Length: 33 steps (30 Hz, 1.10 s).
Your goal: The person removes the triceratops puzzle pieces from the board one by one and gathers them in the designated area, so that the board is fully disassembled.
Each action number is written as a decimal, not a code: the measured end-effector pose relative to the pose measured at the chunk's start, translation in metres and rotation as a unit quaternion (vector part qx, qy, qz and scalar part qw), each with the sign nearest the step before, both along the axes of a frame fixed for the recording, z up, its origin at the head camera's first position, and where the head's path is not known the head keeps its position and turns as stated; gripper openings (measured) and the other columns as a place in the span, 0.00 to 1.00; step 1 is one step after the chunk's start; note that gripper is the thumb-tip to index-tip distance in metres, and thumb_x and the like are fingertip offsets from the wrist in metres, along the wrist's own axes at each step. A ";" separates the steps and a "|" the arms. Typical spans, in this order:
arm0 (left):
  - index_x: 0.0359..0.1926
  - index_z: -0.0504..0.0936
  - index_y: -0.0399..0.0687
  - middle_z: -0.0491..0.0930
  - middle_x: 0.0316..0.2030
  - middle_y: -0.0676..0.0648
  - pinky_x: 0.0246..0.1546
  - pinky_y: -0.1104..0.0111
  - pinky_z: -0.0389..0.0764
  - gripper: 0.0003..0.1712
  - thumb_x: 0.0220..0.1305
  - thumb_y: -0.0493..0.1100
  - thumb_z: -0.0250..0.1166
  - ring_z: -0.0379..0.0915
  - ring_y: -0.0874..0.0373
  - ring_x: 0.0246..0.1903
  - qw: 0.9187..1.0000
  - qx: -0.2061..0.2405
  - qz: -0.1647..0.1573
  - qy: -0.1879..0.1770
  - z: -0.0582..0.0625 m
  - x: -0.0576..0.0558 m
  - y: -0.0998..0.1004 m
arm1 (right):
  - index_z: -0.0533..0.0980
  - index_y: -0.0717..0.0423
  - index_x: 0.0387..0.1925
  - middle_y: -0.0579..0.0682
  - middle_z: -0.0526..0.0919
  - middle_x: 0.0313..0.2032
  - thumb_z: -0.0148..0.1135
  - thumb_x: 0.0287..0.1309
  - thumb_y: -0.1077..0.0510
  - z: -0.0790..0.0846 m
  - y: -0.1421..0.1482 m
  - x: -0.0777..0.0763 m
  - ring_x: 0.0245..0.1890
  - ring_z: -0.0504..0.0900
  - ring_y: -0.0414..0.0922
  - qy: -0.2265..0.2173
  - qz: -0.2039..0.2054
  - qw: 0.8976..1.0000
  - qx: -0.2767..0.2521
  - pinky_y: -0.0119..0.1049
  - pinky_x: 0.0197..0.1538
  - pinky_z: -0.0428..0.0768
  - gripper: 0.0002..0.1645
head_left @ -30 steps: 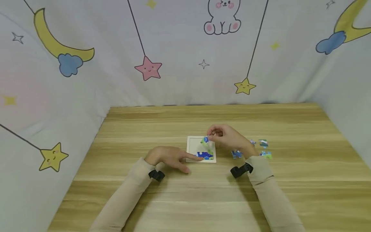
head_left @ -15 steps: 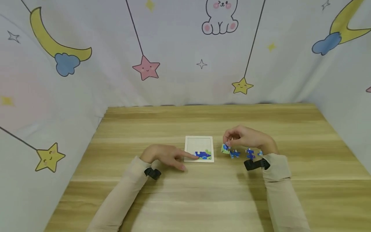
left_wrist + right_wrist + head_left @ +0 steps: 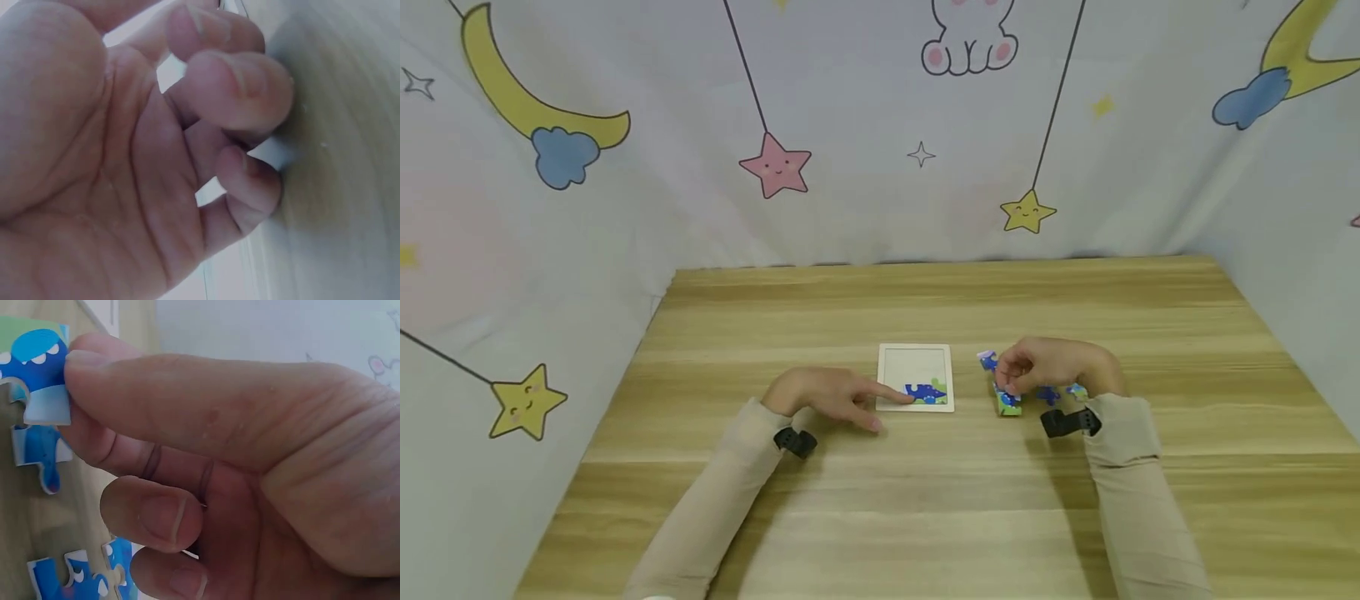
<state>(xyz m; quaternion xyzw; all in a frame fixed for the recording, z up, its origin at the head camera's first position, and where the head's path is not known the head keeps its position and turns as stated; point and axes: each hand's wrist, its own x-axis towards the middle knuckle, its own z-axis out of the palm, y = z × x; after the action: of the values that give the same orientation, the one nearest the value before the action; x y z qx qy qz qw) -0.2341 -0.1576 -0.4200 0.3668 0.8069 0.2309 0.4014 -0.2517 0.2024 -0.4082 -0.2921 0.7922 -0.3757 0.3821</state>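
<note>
In the head view, my left hand (image 3: 831, 392) reaches over a pale square puzzle frame (image 3: 952, 367). Its straight index finger touches the blue and green puzzle pieces (image 3: 928, 392) set in the frame's lower right part. The left wrist view shows the palm and loosely bent fingers with nothing in them. To the frame's right, my right hand (image 3: 1052, 364) pinches a blue and green puzzle piece (image 3: 44, 369) between thumb and index finger. That piece has a blue creature with white teeth on it. Its far edge lies partly behind the thumb tip.
Loose puzzle pieces lie around my right hand. One piece (image 3: 987, 360) is just left of its fingers, another piece (image 3: 1048, 395) is under the palm, and a third piece (image 3: 1077, 391) is near the wrist. A wooden table (image 3: 880, 492) extends to a printed curtain (image 3: 865, 200).
My right hand has moved right, off the frame, with the puzzle piece, and is now among the loose pieces. The left index finger stays on the pieces in the frame.
</note>
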 end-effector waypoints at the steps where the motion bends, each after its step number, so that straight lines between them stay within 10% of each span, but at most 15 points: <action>1: 0.73 0.66 0.67 0.61 0.18 0.56 0.25 0.71 0.63 0.32 0.71 0.50 0.63 0.55 0.64 0.18 1.000 0.001 0.001 -0.001 0.000 0.000 0.000 | 0.78 0.64 0.34 0.49 0.78 0.28 0.60 0.64 0.71 0.000 -0.001 0.001 0.27 0.71 0.40 0.005 0.006 1.000 0.006 0.33 0.34 0.72 0.03; 33: 0.72 0.68 0.70 0.59 0.17 0.57 0.24 0.71 0.62 0.31 0.70 0.52 0.65 0.54 0.64 0.17 1.000 0.000 0.022 -0.002 -0.002 0.002 0.000 | 0.82 0.65 0.35 0.49 0.82 0.29 0.61 0.61 0.72 0.010 -0.003 0.015 0.26 0.71 0.39 0.008 0.002 0.999 0.053 0.31 0.32 0.71 0.05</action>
<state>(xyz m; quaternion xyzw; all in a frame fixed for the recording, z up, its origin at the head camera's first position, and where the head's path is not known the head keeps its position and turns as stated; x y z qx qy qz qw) -0.2318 -0.1574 -0.4225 0.3483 0.8142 0.2407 0.3973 -0.2370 0.1998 -0.3984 -0.2760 0.8135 -0.3297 0.3916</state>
